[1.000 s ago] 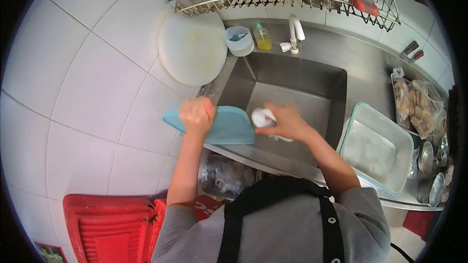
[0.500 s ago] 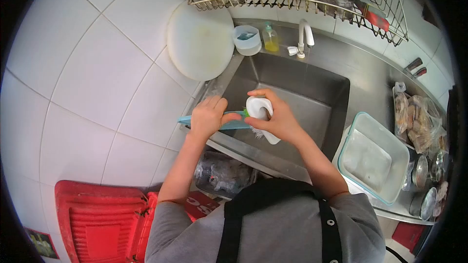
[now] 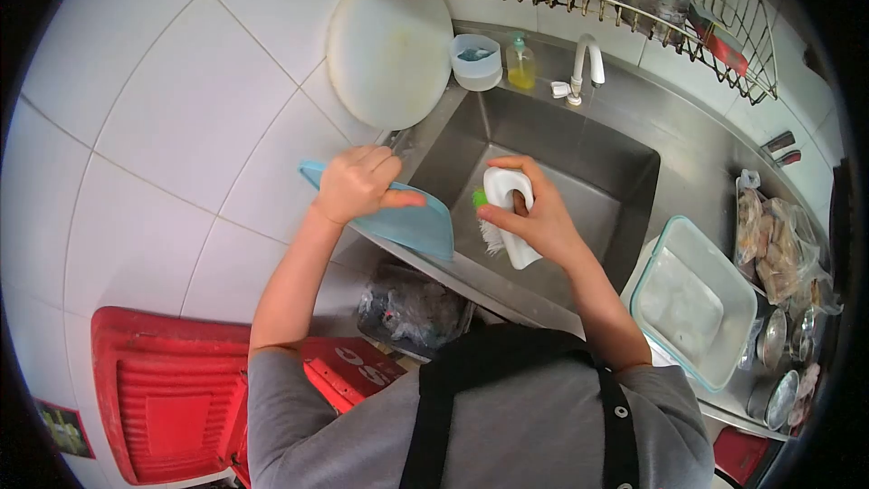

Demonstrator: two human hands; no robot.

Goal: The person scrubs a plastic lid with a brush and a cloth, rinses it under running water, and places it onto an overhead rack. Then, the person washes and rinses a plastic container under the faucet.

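Note:
My left hand (image 3: 360,185) is closed on a flat, light-blue plastic lid (image 3: 416,228) with a rounded corner. The lid tilts over the left front edge of the sink (image 3: 543,136), and its far end shows beyond my wrist. My right hand (image 3: 547,222) grips a white scrub brush (image 3: 522,252) by its looped handle, above the basin. White and green bristles on the brush point left toward the lid, with a gap between them.
A teal-rimmed container (image 3: 697,308) stands on the right counter, near bagged food (image 3: 769,244) and metal bowls. Behind the basin are a faucet (image 3: 584,68), soap bottle (image 3: 520,63) and white tub (image 3: 476,72). A round board (image 3: 389,59) leans left; a dish rack (image 3: 579,4) hangs above.
My left hand and the lid have moved left and up, and the lid's face has turned into view. The brush has shifted right, away from the lid. The camera view has also moved slightly.

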